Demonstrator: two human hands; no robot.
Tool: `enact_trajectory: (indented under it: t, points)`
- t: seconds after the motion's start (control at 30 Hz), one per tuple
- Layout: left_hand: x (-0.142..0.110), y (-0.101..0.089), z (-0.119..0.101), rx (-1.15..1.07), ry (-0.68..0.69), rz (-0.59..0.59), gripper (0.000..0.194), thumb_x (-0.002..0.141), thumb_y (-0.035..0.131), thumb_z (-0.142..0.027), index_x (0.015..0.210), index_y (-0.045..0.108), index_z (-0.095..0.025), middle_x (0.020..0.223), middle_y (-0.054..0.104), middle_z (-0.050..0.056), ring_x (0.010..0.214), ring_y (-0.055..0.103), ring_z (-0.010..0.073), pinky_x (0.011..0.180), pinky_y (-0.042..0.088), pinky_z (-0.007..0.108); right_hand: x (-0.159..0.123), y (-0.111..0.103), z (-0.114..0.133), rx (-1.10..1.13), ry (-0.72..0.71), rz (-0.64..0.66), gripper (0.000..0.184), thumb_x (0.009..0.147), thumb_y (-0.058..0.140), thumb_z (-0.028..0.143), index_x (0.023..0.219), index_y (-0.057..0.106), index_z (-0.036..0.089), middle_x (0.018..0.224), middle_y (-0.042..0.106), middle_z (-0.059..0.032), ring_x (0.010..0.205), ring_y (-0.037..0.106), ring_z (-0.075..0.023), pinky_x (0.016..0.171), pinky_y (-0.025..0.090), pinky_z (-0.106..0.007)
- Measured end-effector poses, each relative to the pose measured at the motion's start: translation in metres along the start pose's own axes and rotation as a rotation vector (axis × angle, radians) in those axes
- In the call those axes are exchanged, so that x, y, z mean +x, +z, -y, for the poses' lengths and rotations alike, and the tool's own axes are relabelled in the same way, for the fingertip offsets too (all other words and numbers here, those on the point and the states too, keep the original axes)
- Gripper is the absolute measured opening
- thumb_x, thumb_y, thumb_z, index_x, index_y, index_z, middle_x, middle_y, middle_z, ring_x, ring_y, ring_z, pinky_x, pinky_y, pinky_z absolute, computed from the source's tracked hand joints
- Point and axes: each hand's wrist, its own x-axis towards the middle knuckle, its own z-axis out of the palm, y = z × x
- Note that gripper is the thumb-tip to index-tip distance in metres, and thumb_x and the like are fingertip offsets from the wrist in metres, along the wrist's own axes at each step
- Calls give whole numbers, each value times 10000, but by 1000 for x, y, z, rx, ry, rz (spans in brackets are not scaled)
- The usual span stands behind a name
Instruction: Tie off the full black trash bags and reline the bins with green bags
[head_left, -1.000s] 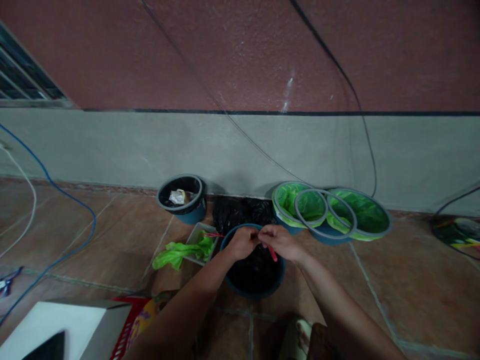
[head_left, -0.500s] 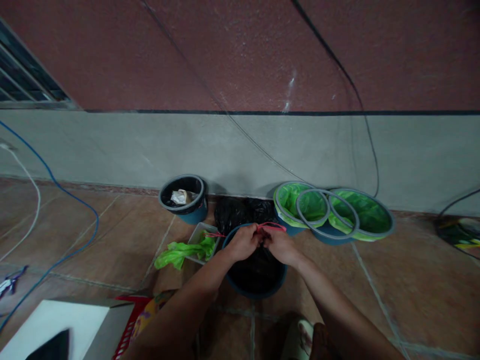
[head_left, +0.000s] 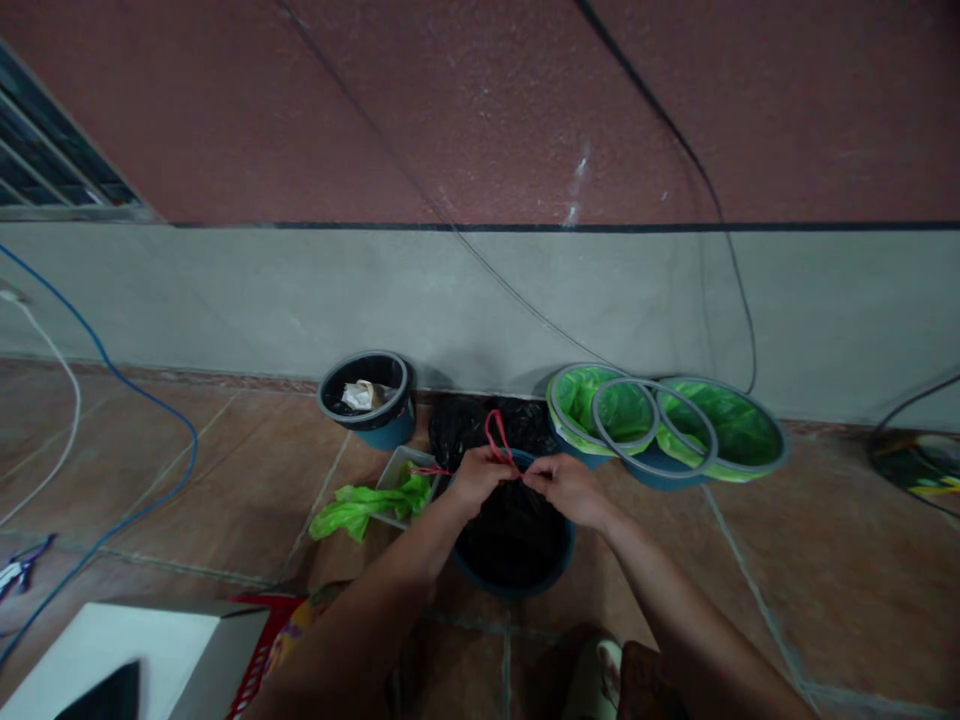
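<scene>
My left hand [head_left: 478,479] and my right hand [head_left: 564,486] meet above a blue bin [head_left: 517,570] lined with a black bag [head_left: 514,530]. Both hands pinch a thin red string [head_left: 494,434], which loops upward between them. The fingers of both hands are closed on it. A full black bag [head_left: 480,425] lies just behind the bin against the wall.
A dark bin [head_left: 367,396] with crumpled paper stands at the left. Two green-lined bins [head_left: 600,410] [head_left: 731,430] with loose grey rings stand at the right. A green bag [head_left: 360,505] lies over a white tray [head_left: 396,468]. Cables cross the floor at the left; a white box [head_left: 112,665] sits near left.
The red string, lying low between my hands before, now stands up in a loop above them. My hands have lifted slightly and drawn a little apart.
</scene>
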Motion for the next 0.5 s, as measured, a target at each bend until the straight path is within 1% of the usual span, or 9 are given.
enact_trajectory:
  t: [0.1, 0.17, 0.23, 0.3, 0.4, 0.5]
  points:
    - [-4, 2, -3, 431, 342, -44, 142, 621, 654, -36, 632, 661, -177, 649, 635, -33, 701, 576, 132, 773, 460, 280, 1, -1, -2, -52, 2, -10, 234, 840, 541, 203, 807, 773, 193, 763, 741, -38, 710, 638, -167, 657, 419, -262]
    - [-7, 3, -5, 621, 509, -40, 182, 661, 628, -17, 666, 674, -194, 690, 658, -22, 762, 595, 148, 834, 459, 295, 2, -2, -3, -41, -57, -65, 257, 804, 521, 131, 842, 768, 188, 853, 757, -61, 780, 648, -177, 703, 438, -267]
    - [-10, 4, -5, 660, 600, -10, 202, 707, 600, -12, 716, 676, -199, 734, 676, -13, 766, 611, 146, 819, 468, 282, 4, -1, -4, 32, -123, -112, 292, 775, 508, 96, 894, 757, 190, 933, 760, -69, 836, 653, -179, 738, 453, -265]
    - [-10, 4, -3, 637, 668, -1, 217, 735, 570, -3, 751, 667, -197, 774, 680, -3, 770, 626, 141, 779, 480, 259, 6, 3, -4, 144, -155, -111, 291, 793, 486, 111, 912, 738, 193, 924, 751, -62, 808, 647, -168, 715, 459, -256]
    - [-8, 3, 1, 606, 763, -35, 257, 755, 536, 20, 810, 660, -197, 821, 674, 9, 818, 641, 143, 787, 496, 252, 9, 11, -5, 284, -112, -68, 252, 857, 447, 185, 836, 698, 186, 777, 697, -37, 652, 595, -143, 594, 435, -239]
    - [-7, 3, 4, 594, 791, -113, 252, 799, 533, 3, 897, 652, -198, 875, 670, 24, 868, 645, 152, 812, 510, 264, 10, 15, -4, 360, -51, -44, 245, 877, 453, 237, 829, 687, 186, 655, 622, 4, 537, 526, -119, 517, 394, -223]
